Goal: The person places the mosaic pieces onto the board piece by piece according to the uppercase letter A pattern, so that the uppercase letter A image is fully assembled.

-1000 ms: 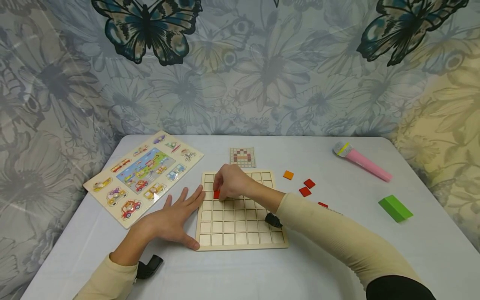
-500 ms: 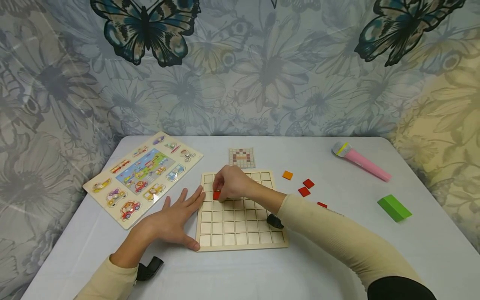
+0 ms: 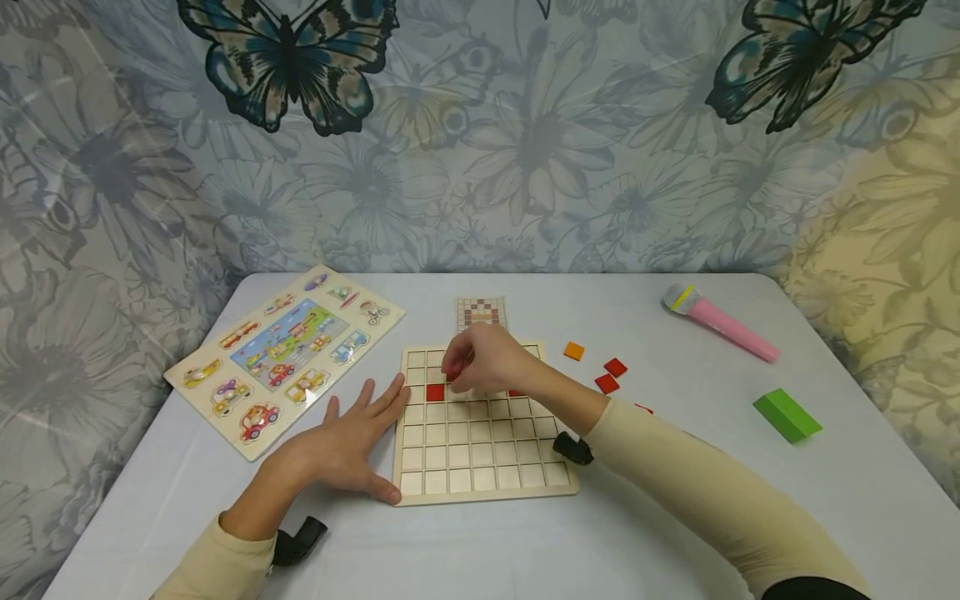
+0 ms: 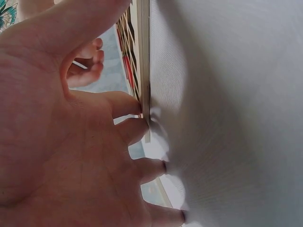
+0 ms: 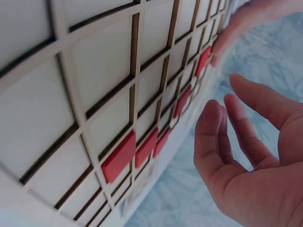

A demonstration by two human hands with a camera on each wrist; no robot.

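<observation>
A wooden grid board (image 3: pixel 483 457) lies on the white table, with several red tiles in its cells. One red tile (image 3: pixel 436 392) shows in a left-hand cell; another red tile (image 5: pixel 119 157) is large in the right wrist view. My right hand (image 3: pixel 491 360) hovers over the upper part of the board, thumb and fingertips apart, holding nothing. Its raised fingers hide some upper cells. My left hand (image 3: pixel 348 440) is spread along the board's left edge, with its thumb at the lower left corner. In the left wrist view its fingertips (image 4: pixel 130 105) touch the board's side and the table.
A small pattern card (image 3: pixel 482 309) lies behind the board. To the right are an orange tile (image 3: pixel 573 351), several loose red tiles (image 3: pixel 607 383), a pink toy microphone (image 3: pixel 723 323) and a green block (image 3: pixel 788 416). A vehicle puzzle board (image 3: pixel 288 358) lies at the left.
My right hand has let go of the red tile in the left-hand cell and has lifted and moved to the right. My left hand has stayed at the board's edge.
</observation>
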